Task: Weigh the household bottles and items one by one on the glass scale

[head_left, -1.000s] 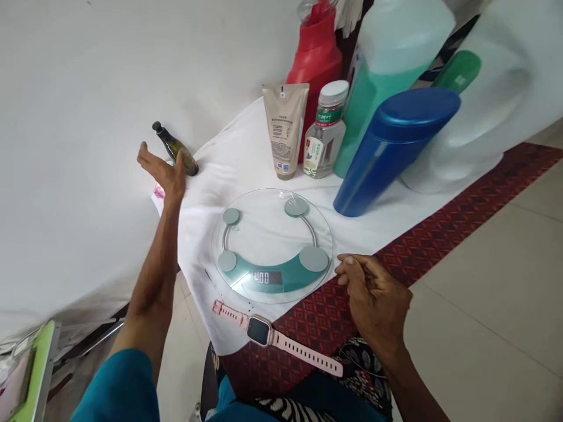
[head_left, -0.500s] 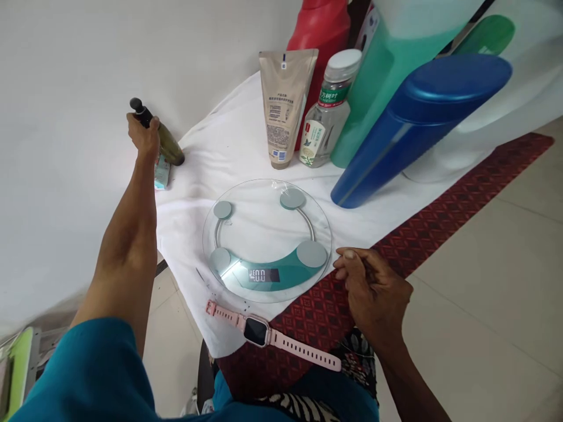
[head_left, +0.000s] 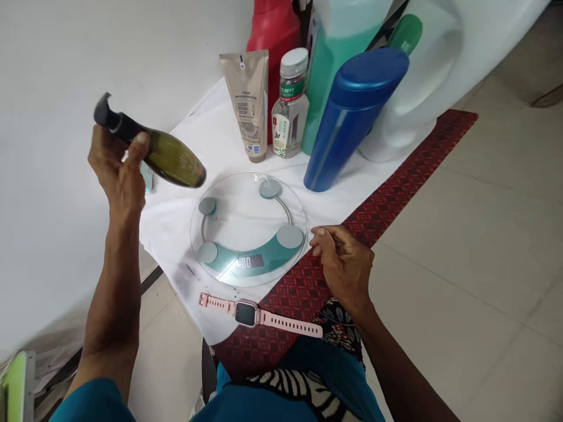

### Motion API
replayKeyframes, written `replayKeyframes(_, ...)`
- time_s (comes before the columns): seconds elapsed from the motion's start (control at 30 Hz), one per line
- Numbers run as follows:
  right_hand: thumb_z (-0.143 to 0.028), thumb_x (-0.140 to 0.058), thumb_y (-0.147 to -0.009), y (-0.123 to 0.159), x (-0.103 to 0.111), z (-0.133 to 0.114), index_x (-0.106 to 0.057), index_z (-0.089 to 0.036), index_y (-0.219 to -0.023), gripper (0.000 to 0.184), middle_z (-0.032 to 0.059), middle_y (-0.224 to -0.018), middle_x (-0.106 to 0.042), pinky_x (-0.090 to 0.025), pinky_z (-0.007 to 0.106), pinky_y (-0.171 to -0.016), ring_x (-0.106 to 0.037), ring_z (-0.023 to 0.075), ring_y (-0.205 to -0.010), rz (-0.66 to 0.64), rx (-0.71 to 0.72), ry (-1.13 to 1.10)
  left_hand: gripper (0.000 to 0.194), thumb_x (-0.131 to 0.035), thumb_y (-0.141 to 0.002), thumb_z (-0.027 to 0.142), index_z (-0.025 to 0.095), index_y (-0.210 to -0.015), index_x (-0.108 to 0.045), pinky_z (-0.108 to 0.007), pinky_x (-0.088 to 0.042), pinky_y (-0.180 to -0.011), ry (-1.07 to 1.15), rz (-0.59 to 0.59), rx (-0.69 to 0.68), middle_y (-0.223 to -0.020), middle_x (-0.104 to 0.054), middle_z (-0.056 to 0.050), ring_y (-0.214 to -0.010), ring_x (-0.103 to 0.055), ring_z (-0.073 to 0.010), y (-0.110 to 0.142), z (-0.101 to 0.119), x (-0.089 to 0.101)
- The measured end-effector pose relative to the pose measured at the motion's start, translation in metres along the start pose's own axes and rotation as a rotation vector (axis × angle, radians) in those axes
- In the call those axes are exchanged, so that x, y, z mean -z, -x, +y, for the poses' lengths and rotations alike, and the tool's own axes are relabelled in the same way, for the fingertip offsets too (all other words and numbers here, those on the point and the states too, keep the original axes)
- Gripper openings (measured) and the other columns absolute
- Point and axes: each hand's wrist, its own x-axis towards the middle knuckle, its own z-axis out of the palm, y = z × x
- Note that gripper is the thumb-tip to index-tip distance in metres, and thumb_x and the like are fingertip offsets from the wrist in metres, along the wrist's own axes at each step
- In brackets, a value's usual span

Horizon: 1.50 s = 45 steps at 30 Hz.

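My left hand (head_left: pixel 118 167) is closed round the black neck of a dark green pump bottle (head_left: pixel 173 158), which tilts with its base toward the scale. A round glass scale (head_left: pixel 248 261) with a lit display lies on the white cloth. Close to the scale's right edge is my right hand (head_left: pixel 343 264), its thumb and fingertips pressed together; whether anything small is between them is hidden. In front of the scale stretches a pink-strapped smartwatch (head_left: pixel 245 313).
Behind the scale stand a beige tube (head_left: pixel 246 105), a small clear bottle (head_left: pixel 290 111), a red bottle (head_left: pixel 275 35), a green liquid jug (head_left: pixel 338 41), a blue bottle (head_left: pixel 347 117) and a big white jug (head_left: pixel 422 88). A small light-blue packet (head_left: pixel 147 176) lies behind my left hand.
My left hand reached the pump bottle, gripped its neck and lifted it off the cloth toward me. My right hand keeps its pinched shape beside the scale. The view has shifted.
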Motion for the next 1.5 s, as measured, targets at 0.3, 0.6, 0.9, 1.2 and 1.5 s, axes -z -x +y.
replayKeyframes(0.3,-0.053,-0.06,-0.108,-0.001,-0.003,0.001,-0.074,-0.024,-0.093,0.035,0.0,-0.074,-0.075,-0.048,0.032,-0.061,-0.065,0.0173,-0.059,-0.01,0.032,-0.012,0.047,-0.103,-0.082,0.048,0.029,-0.117,-0.08,-0.038,-0.068,-0.084,0.154,-0.242,0.083,-0.111,-0.078,-0.003,-0.105,-0.078,-0.0243,0.091,0.094,-0.022)
replayKeyframes(0.6,-0.053,-0.057,-0.106,-0.002,-0.004,-0.001,-0.071,-0.025,-0.092,0.034,0.0003,-0.075,-0.075,-0.051,0.032,-0.066,-0.066,0.0175,-0.061,-0.017,0.026,0.003,0.052,-0.088,-0.091,0.068,0.028,-0.119,-0.072,-0.051,-0.069,-0.095,-0.006,-0.36,0.113,-0.111,-0.075,-0.005,-0.11,-0.079,-0.0308,0.111,0.105,-0.033)
replayKeyframes(0.9,-0.053,-0.059,-0.105,-0.002,-0.003,-0.005,-0.071,-0.025,-0.091,0.034,0.0,-0.073,-0.075,-0.05,0.032,-0.066,-0.065,0.0169,-0.059,-0.005,0.014,-0.025,0.068,-0.08,-0.093,0.08,0.031,-0.14,-0.07,-0.053,-0.066,-0.107,0.038,-0.395,0.19,-0.146,-0.07,-0.012,-0.134,-0.074,-0.0358,0.124,0.101,-0.022)
replayKeyframes(1.2,-0.054,-0.058,-0.107,-0.001,-0.001,-0.004,-0.073,-0.024,-0.093,0.036,0.0003,-0.074,-0.075,-0.052,0.033,-0.065,-0.066,0.0166,-0.059,-0.005,0.008,-0.028,0.04,-0.072,-0.103,0.06,0.021,-0.113,-0.075,-0.031,-0.062,-0.078,-0.05,0.329,0.551,-0.108,-0.078,-0.008,-0.091,-0.08,-0.0206,0.204,0.073,0.018)
replayKeyframes(1.5,-0.054,-0.058,-0.107,-0.001,-0.001,-0.005,-0.073,-0.026,-0.093,0.035,0.0005,-0.075,-0.076,-0.053,0.034,-0.066,-0.067,0.0179,-0.061,-0.005,0.008,-0.025,0.049,-0.075,-0.098,0.065,0.024,-0.124,-0.071,-0.036,-0.064,-0.086,-0.143,0.189,0.546,-0.117,-0.077,-0.01,-0.098,-0.08,-0.0232,0.215,0.073,0.021)
